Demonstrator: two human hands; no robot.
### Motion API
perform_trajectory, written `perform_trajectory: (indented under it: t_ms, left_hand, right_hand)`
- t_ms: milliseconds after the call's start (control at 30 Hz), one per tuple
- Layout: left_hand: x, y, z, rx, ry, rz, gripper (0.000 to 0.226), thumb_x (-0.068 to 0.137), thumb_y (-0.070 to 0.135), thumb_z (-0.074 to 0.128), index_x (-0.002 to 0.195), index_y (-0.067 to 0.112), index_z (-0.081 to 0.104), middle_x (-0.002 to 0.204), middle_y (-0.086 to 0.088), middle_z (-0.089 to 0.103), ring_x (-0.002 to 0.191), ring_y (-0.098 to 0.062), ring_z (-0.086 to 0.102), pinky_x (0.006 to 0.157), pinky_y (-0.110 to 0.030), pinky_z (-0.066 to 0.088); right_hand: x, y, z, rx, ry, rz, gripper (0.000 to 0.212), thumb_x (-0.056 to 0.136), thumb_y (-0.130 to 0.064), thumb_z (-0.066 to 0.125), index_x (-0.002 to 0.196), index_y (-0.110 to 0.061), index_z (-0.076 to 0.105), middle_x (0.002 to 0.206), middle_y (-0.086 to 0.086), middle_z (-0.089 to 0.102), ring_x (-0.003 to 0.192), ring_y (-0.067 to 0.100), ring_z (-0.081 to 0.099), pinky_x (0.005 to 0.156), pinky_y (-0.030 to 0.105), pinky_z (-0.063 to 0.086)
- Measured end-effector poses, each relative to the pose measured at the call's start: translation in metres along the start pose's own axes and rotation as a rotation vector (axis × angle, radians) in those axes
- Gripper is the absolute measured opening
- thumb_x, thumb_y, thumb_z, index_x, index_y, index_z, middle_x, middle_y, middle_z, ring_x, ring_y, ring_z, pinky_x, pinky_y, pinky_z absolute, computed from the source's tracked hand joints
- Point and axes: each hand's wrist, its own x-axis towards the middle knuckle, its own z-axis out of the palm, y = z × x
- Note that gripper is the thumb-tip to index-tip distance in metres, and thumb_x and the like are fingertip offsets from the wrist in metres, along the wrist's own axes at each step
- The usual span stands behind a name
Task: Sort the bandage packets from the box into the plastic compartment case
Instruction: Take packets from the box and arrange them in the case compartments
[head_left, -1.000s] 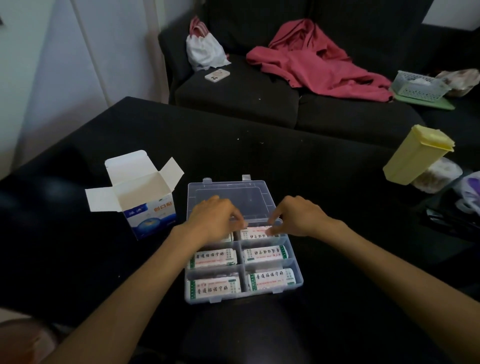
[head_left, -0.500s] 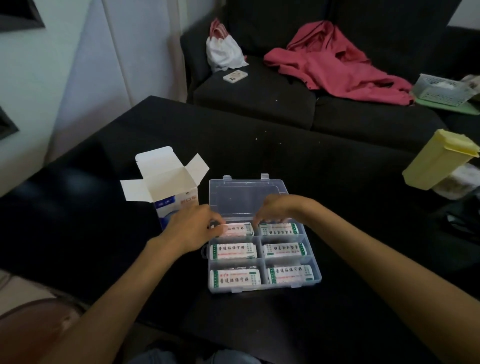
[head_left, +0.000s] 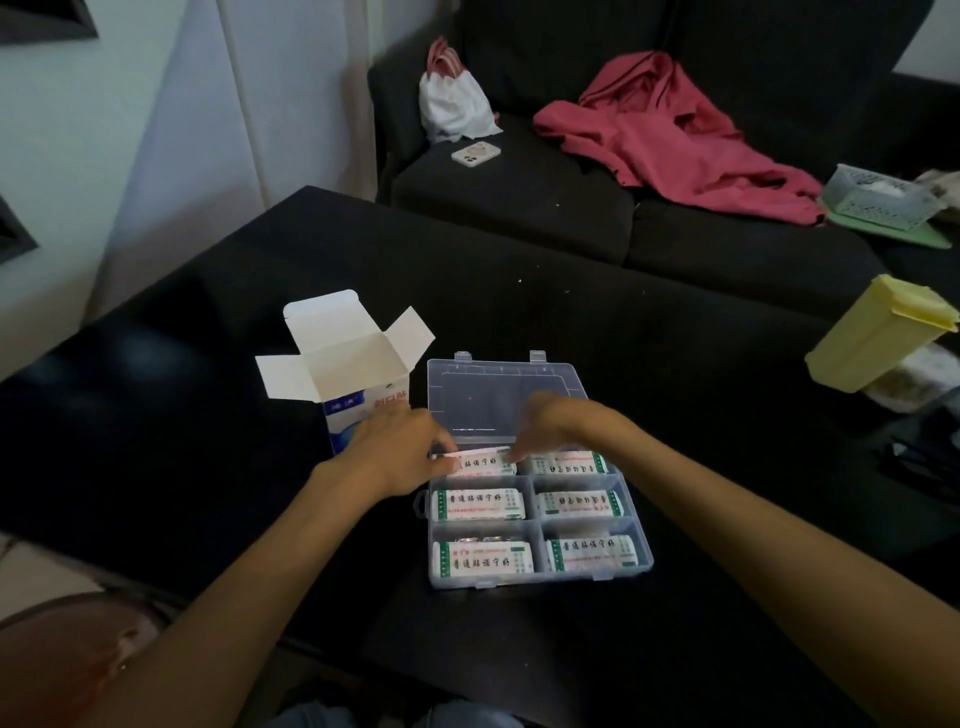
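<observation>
Head view: both hands' fingers pinch the far-left packet.

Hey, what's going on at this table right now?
A person is sorting bandage packets into a clear compartment case on a black table. Both the left hand and the right hand are pinching a packet at the far-left compartment. All six compartments show packets. The open cardboard box stands just left of the case.
</observation>
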Motion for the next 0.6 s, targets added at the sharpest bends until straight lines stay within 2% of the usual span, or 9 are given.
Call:
perform_trajectory:
  t_ms: [100,133,200,367,500,600]
  left_hand:
    - [0.003,-0.001,0.001,0.018,-0.015,-0.012,0.026,0.090,0.044,0.058,0.113,0.036,0.066,0.090,0.009,0.051,0.087,-0.009,0.044,0.075,-0.026,0.040]
    - [0.003,-0.002,0.000,0.024,-0.017,-0.015,0.026,0.089,0.045,0.058,0.112,0.036,0.067,0.090,0.009,0.052,0.088,-0.009,0.044,0.075,-0.027,0.040]
    - [0.005,-0.002,0.000,0.034,-0.022,-0.017,0.026,0.088,0.046,0.059,0.111,0.037,0.067,0.089,0.008,0.051,0.087,-0.010,0.043,0.074,-0.028,0.039]
    - [0.006,-0.004,0.000,0.020,-0.050,-0.031,0.028,0.086,0.048,0.060,0.110,0.036,0.068,0.092,0.007,0.052,0.091,-0.012,0.045,0.075,-0.028,0.037]
    - [0.005,-0.006,0.001,0.009,-0.072,-0.029,0.029,0.087,0.048,0.059,0.107,0.031,0.070,0.087,0.010,0.054,0.087,-0.010,0.049,0.074,-0.026,0.040]
    - [0.005,-0.004,0.001,0.003,-0.051,-0.037,0.029,0.087,0.047,0.060,0.109,0.032,0.070,0.086,0.010,0.054,0.084,-0.009,0.050,0.076,-0.027,0.046]
  right_hand:
    - [0.001,0.008,0.000,0.049,0.237,-0.096,0.031,0.078,-0.031,0.073,0.101,-0.015,0.062,0.099,0.002,0.063,0.094,0.017,0.060,0.081,0.030,0.049]
    - [0.001,0.009,0.000,0.073,0.267,-0.154,0.025,0.077,-0.030,0.074,0.096,-0.016,0.065,0.096,0.000,0.065,0.091,0.015,0.061,0.079,0.029,0.050]
    - [0.001,0.009,0.003,0.095,0.227,-0.226,0.019,0.077,-0.029,0.074,0.093,-0.019,0.070,0.097,-0.004,0.068,0.091,0.012,0.061,0.082,0.030,0.050]
    - [0.005,0.009,0.012,-0.001,0.143,-0.228,0.031,0.079,-0.035,0.072,0.104,-0.016,0.069,0.111,-0.001,0.068,0.101,0.017,0.061,0.084,0.031,0.048]
    - [0.006,0.012,0.014,0.021,0.127,-0.249,0.032,0.080,-0.035,0.071,0.105,-0.016,0.069,0.111,0.000,0.068,0.098,0.015,0.061,0.077,0.028,0.045]
    - [0.006,0.012,0.015,0.025,0.138,-0.239,0.032,0.079,-0.037,0.071,0.103,-0.016,0.071,0.108,-0.001,0.069,0.096,0.016,0.062,0.081,0.030,0.049]
